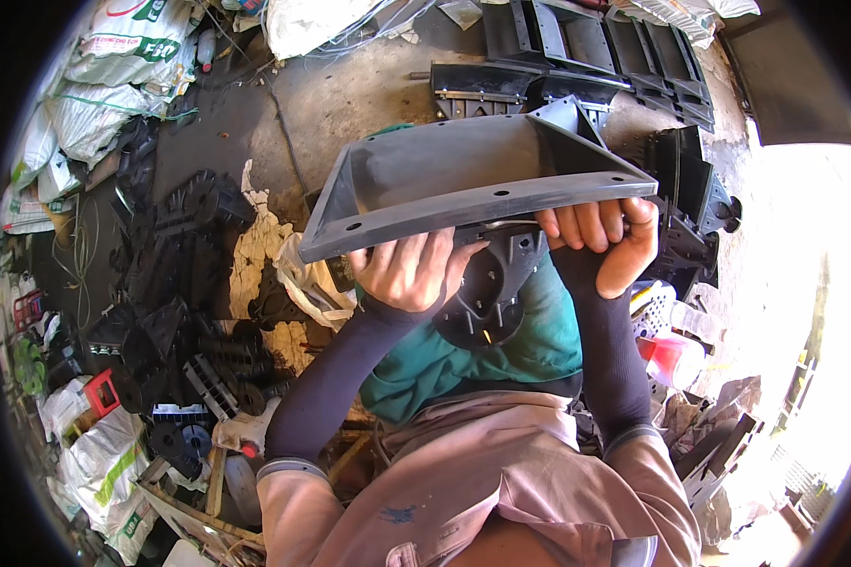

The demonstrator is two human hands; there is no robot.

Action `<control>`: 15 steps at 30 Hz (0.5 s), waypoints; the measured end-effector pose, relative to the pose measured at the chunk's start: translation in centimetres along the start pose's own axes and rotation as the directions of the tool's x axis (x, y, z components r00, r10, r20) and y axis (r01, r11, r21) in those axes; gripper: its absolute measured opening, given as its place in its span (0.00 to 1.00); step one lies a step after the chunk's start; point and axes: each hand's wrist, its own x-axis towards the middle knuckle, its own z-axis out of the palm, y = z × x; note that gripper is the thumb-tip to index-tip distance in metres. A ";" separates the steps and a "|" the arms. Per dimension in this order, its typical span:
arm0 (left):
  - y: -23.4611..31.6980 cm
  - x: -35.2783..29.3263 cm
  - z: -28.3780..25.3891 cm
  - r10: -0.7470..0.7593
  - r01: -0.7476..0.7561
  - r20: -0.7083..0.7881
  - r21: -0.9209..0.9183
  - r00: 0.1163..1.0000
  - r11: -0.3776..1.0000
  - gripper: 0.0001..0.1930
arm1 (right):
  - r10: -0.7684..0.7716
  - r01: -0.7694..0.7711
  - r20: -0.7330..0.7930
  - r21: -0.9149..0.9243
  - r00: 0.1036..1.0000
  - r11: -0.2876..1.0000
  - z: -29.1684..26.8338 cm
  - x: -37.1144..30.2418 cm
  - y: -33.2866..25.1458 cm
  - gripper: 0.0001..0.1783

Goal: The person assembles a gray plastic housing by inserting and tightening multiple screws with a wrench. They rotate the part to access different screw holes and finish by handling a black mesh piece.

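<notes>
In front of my chest is a dark grey flared horn (463,161) with a wide rectangular mouth and bolt holes along its rim. My left hand (402,269) is closed under the near rim at its left, its fingertips hidden behind the rim. My right hand (603,238) is curled under the near rim toward the right end, fingers bent and thumb close to the side. A black, ribbed part with a round end (487,293) shows below the horn between my wrists, over my green-clad lap; the horn's rim hides where the two meet.
Several similar black horns (577,42) stand stacked at the far right, with more black parts (686,208) beside my right arm. Black parts (199,203) are heaped on the left. White sacks (128,47) fill the far left. A red container (676,359) sits on the right.
</notes>
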 end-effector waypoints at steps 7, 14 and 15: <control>-0.1 -0.2 0.9 0.058 -0.057 -0.005 0.130 0.998 0.990 0.16 | -0.336 0.324 0.080 -0.544 0.938 0.774 7.0 -1.0 3.3 0.21; -0.4 1.1 0.5 0.130 -0.117 -0.056 0.200 0.990 0.973 0.18 | -0.193 0.281 0.210 -0.817 0.958 0.503 6.9 -2.9 3.3 0.12; -0.2 1.0 0.2 0.100 -0.094 -0.035 0.140 0.994 0.986 0.18 | -0.221 0.257 0.132 -0.563 0.966 0.786 5.6 -2.9 2.9 0.15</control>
